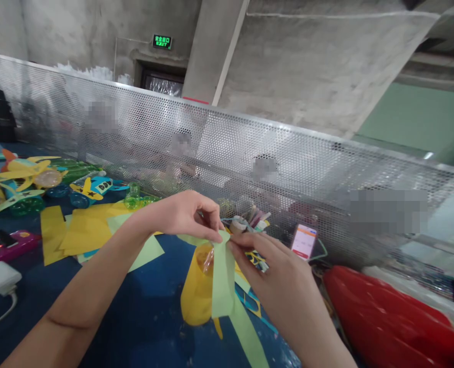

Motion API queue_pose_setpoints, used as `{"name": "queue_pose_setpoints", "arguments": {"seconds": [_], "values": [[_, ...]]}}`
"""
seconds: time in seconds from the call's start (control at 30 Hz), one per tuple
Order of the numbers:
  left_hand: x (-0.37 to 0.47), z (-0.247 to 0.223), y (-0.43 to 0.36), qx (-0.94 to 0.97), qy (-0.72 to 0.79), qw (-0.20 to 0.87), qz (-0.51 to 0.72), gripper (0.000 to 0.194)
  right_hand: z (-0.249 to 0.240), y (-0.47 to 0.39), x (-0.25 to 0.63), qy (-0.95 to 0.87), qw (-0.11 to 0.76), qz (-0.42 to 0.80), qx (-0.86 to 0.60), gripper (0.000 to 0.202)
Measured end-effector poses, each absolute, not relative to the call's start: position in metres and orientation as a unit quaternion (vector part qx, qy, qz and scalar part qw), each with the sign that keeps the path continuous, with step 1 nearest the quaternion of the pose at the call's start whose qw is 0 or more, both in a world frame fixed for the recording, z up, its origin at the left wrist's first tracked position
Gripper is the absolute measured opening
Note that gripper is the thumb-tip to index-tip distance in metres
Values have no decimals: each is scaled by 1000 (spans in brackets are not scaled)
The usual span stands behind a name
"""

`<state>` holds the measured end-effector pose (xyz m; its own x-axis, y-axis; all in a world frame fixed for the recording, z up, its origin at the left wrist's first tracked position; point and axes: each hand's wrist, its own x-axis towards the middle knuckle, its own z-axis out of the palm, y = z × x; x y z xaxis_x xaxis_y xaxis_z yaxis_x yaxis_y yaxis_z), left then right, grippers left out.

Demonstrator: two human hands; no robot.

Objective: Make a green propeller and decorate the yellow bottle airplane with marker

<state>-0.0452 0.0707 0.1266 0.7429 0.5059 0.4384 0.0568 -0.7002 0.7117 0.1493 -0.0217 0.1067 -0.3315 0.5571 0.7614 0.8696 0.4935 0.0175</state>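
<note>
My left hand [192, 217] bends down from the upper left, its thumb and fingers pinched on the top of a light green paper strip [223, 289]. From the right, the thumb and forefinger of my right hand [267, 260] close on the same strip's upper edge. The strip hangs down in front of a clear plastic bottle wrapped in yellow paper [195, 294], covering its right side. Another pale green strip [250, 337] slants toward the bottom edge. Blue and yellow paper pieces [253, 302] lie partly hidden behind my right hand.
Yellow paper sheets [85, 230] lie left on the blue table [142, 312]. Bottle planes [92, 190] crowd the far left, above a magenta power strip [12, 248]. A lit phone [303, 241] and a red plastic bag [388, 317] are rightward. A perforated metal screen [227, 148] borders the back.
</note>
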Motion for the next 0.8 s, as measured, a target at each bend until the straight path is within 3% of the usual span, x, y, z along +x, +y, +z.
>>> {"name": "queue_pose_setpoints", "arguments": {"seconds": [0.43,0.8], "values": [[-51,117,101,849,62,446,277,10,109,-23,149,-789,360,-187,-460,18],[-47,118,100,847,80,437,291,9,108,-24,150,-786,365,-182,-464,19]]}}
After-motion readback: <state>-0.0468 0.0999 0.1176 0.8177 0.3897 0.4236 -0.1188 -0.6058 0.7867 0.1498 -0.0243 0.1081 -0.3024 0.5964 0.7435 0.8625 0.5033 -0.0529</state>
